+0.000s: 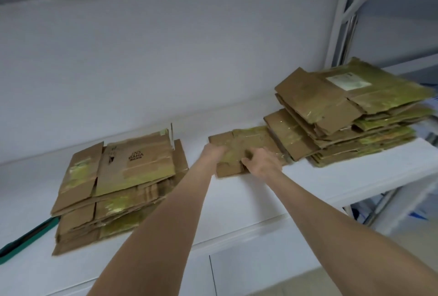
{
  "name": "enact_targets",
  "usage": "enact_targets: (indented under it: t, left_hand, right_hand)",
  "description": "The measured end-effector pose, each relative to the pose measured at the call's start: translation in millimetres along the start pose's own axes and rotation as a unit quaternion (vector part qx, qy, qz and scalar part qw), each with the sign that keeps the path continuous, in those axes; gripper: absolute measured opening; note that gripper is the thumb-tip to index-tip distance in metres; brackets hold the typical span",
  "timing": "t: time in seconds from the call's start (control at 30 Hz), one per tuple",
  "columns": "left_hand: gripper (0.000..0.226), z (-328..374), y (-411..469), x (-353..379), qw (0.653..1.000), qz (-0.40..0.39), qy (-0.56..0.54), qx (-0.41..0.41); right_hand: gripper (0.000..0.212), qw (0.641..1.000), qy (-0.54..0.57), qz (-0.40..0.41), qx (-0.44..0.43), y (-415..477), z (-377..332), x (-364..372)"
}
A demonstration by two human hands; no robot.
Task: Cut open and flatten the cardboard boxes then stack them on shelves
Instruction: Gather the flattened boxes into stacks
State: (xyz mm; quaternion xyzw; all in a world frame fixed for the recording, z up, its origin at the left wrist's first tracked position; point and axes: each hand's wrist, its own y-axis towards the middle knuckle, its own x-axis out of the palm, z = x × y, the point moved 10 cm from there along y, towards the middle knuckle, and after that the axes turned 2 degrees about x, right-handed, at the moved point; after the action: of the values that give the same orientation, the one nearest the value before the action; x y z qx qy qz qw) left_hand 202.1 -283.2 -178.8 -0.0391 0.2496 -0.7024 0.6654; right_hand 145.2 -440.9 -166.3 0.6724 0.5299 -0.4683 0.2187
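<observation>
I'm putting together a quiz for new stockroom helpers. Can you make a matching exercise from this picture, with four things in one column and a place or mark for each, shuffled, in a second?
Things
1. left stack
2. right stack
3. single flattened box
4. green strip

Place or mark
A. touched by the left hand and the right hand
B. white label on top
C. far left, beside a stack
D. black print on top

Pairs: 1-D, 2-B, 3-A, 4-C
</observation>
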Motion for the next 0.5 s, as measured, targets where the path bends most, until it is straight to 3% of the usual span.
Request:
enact_targets:
  t: [0.1,0.17,0.3,0.4,0.5]
  left_hand:
    - [0.004,1.8,3.2,-2.1,1.0,0.018,-0.02,0.001]
    - [0.004,1.1,9.6,-7.6,0.999,0.037,-0.002,0.013]
    - [0.032,24.1,11.3,-37.8,0.992,0.093,0.026,0.078]
    - [0.022,62.0,-17.7,-73.9,0.982,0.121,0.027,0.142]
    - [0.011,81.1,-42.0,-118.3,0.976,0.133,-0.015,0.173]
  right_hand:
    - [0.039,0.999,0.031,0.006,-0.012,0.4,0.6,0.7]
    - [0.037,0.999,0.051,0.011,-0.015,1.3,-0.3,-3.7]
    - [0.034,0.992,0.113,0.053,-0.007,5.5,-3.1,-22.9]
    - [0.069,0.973,0.203,0.105,0.029,0.1,-4.9,-44.3]
    - [0.09,0.928,0.366,0.058,0.027,-2.9,-30.4,-37.4]
